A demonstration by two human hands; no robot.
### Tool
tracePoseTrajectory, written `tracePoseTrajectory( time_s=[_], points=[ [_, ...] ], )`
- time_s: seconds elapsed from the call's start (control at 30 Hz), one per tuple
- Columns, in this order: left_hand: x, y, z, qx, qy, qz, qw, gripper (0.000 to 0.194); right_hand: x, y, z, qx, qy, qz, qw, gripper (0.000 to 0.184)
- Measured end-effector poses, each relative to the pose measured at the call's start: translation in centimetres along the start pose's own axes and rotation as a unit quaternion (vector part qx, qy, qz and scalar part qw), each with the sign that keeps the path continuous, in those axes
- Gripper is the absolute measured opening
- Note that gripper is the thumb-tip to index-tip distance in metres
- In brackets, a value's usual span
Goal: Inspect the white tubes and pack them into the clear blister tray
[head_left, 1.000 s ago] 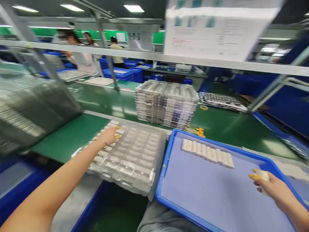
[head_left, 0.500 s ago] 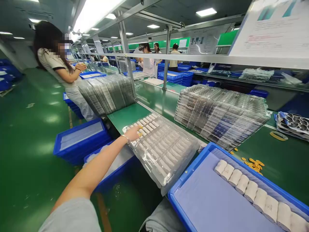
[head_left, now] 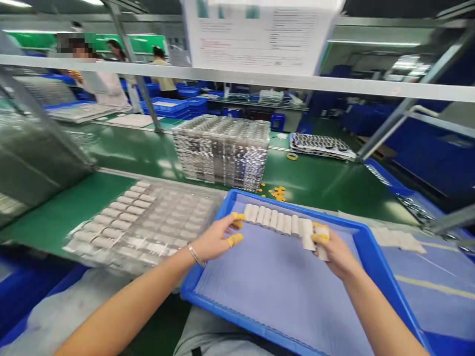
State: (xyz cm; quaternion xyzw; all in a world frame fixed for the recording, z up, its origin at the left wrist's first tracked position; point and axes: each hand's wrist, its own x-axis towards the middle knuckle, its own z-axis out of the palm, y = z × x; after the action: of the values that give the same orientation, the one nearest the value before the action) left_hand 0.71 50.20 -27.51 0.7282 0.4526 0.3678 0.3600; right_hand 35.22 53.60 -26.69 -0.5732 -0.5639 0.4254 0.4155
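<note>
A blue tray (head_left: 374, 267) lies in front of me with a row of white cylinders (head_left: 276, 220) along its far side. My left hand (head_left: 218, 237), with yellow finger cots, reaches the left end of that row, fingers curled close to the first cylinder. My right hand (head_left: 330, 249) is closed on two white cylinders (head_left: 313, 241) at the row's right end. To the left lies a clear blister tray (head_left: 148, 222) with white cylinders in its left pockets.
A stack of clear trays (head_left: 222, 151) stands on the green belt (head_left: 326, 180) behind the blue tray, with yellow finger cots (head_left: 276, 192) scattered by it. Leaning trays (head_left: 33, 163) fill the left. Other people (head_left: 100, 81) work at the far benches. An overhead rail (head_left: 371, 89) carries a paper sheet.
My left hand has left the clear blister tray and moved right to the row in the blue tray. My right hand has come up to the row's right end, holding cylinders.
</note>
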Motion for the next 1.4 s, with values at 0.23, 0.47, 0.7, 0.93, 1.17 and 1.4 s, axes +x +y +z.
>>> tracePoseTrajectory(
  time_s=[0.23,0.47,0.7,0.93,1.17,1.4],
  points=[
    [3.9,5.3,11.3,-0.411,-0.131,-0.081,0.899,0.083,-5.5,-1.3,3.6,0.182,-0.127,-0.012,0.975,0.068],
    [4.4,4.9,11.9,-0.463,-0.132,-0.135,0.866,0.073,-5.2,0.3,3.4,0.231,-0.118,0.006,0.966,0.060],
    [4.2,3.0,11.5,-0.481,-0.158,-0.147,0.850,0.080,-5.0,1.6,2.0,0.274,-0.117,0.057,0.953,0.065],
    [3.8,2.3,11.6,-0.462,-0.132,-0.141,0.866,0.088,-5.7,1.6,2.5,0.350,-0.147,0.057,0.923,0.046],
    [3.4,2.5,11.1,-0.470,-0.149,-0.109,0.863,0.077,-5.9,1.6,2.3,0.350,-0.155,0.049,0.923,0.040],
    [2.9,2.4,10.6,-0.501,-0.190,-0.069,0.842,0.078,-6.0,1.3,2.4,0.364,-0.208,0.043,0.907,0.046]
  ],
)
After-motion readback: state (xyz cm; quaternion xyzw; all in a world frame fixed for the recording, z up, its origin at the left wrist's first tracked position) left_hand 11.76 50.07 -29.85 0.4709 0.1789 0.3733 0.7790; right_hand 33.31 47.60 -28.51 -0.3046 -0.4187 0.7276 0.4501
